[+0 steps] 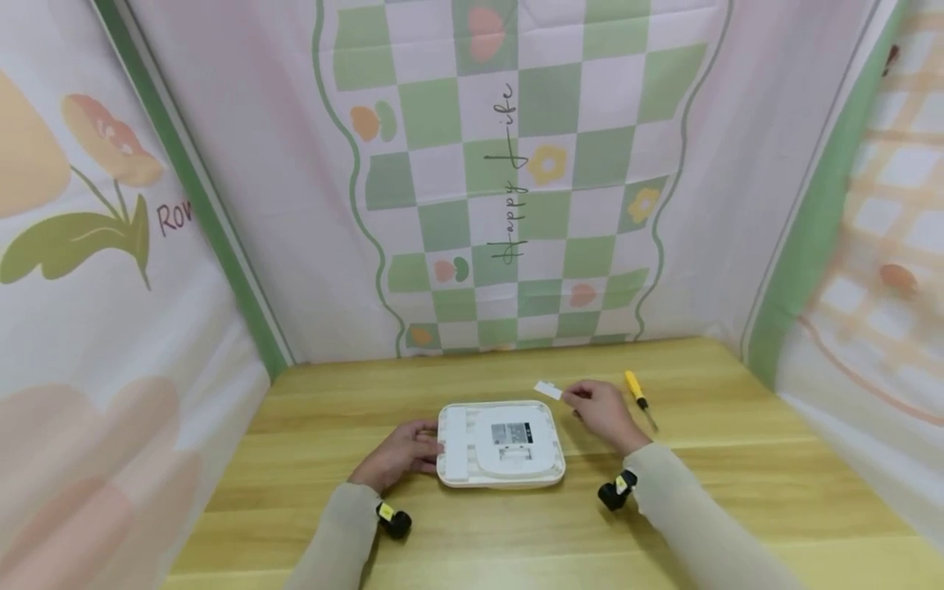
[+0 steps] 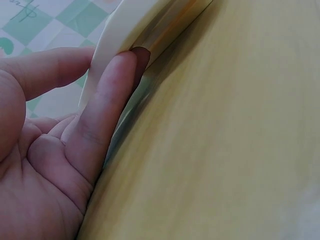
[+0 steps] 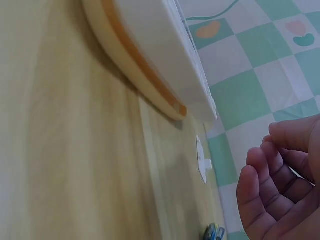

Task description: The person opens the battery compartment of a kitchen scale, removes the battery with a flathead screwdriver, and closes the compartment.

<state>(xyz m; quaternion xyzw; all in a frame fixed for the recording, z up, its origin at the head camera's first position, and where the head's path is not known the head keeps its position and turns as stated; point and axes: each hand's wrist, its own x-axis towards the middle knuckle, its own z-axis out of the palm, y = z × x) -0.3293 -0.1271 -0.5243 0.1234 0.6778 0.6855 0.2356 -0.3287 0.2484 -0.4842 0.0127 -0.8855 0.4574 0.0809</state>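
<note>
1. The left hand (image 1: pixel 398 452), low and left of centre in the head view, pinches the left edge of a white, rounded-rectangular plastic device (image 1: pixel 490 449); its fingers straddle the rim, probably to keep the body steady.
2. The right hand (image 1: pixel 601 411), right of centre, has its fingers loosely curled and the thumb near them; no object shows in its grasp.
3. Just beyond its fingertips, a small, flat white tabbed piece (image 3: pixel 202 160) lies on the wood-grain surface (image 1: pixel 509 533), apart from the hand in the right-wrist view; it seems kept within easy reach.
4. The device sits at lower centre, its label (image 1: pixel 512 433) and rectangular recess (image 1: pixel 515 453) facing up, presumably for access to that recess.
5. Right of the right hand, a yellow-handled screwdriver (image 1: pixel 640 400) lies untouched, seemingly set aside, leaving the working area free.
6. Behind, a green-and-white checked curtain (image 1: pixel 487 164) fills the upper middle.
</note>
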